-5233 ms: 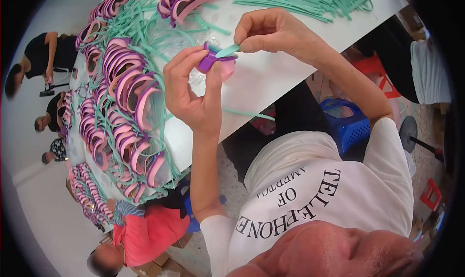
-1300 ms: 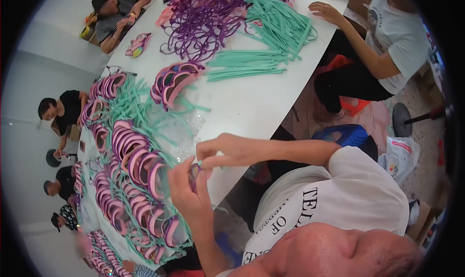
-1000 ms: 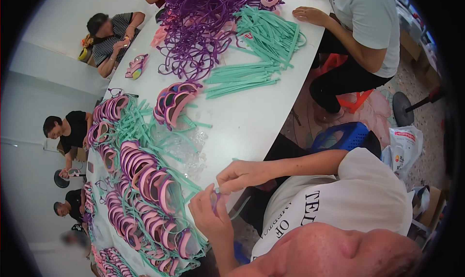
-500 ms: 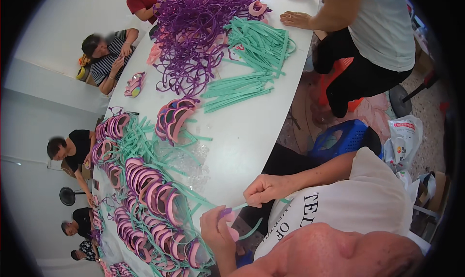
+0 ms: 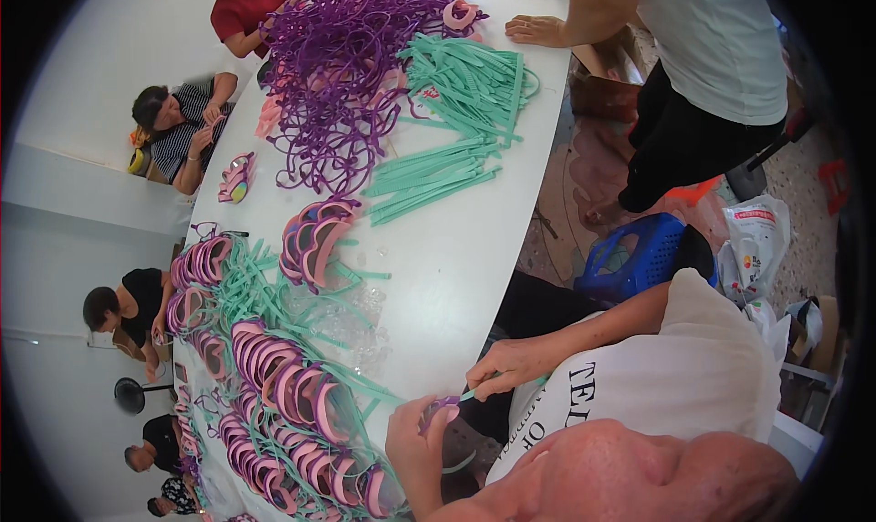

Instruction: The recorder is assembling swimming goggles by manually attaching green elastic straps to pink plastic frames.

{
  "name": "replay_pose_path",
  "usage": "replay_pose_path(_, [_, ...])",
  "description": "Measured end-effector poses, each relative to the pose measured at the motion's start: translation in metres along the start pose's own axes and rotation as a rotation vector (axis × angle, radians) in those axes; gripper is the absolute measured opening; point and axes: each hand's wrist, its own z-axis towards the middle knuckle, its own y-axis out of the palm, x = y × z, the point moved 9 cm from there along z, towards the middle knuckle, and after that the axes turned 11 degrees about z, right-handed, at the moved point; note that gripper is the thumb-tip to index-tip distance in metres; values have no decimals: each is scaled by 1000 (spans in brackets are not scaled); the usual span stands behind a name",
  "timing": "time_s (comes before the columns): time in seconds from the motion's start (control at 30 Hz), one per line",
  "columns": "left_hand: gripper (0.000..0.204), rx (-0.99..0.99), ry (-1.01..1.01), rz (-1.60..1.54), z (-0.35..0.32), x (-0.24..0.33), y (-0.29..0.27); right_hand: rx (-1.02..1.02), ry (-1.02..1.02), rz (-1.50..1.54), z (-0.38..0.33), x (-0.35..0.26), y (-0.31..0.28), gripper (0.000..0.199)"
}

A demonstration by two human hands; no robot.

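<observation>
Two hands on one goggle part, strap-fitting step.
Your left hand [image 5: 415,435] clamps the purple piece [image 5: 440,406] at the table [image 5: 474,248] edge; right hand [image 5: 504,369] pinches the green strap [image 5: 474,393]. Next likely needs threading alignment.

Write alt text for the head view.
At a white table, the left hand holds a small purple piece while the right hand pinches a teal strap against it. Rows of pink goggles lie alongside.
</observation>
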Motion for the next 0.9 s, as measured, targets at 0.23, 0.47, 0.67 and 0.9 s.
replay_pose_path(0.23, [24, 192, -132, 81, -3, -66, -25, -29, -123, -515, 21, -10, 17, 31])
replay_pose_path(0.47, [26, 396, -171, 319, 3, -110, -32, -66, -236, -588, 23, -19, 23, 24])
replay_pose_path(0.67, [24, 468, -210, 326, 4, -111, -43, -78, -151, -477, 16, -11, 9, 24])
replay_pose_path(0.9, [25, 464, -217, 464, 12, -119, -46, 561, -282, -267, 36, -179, -194, 50])
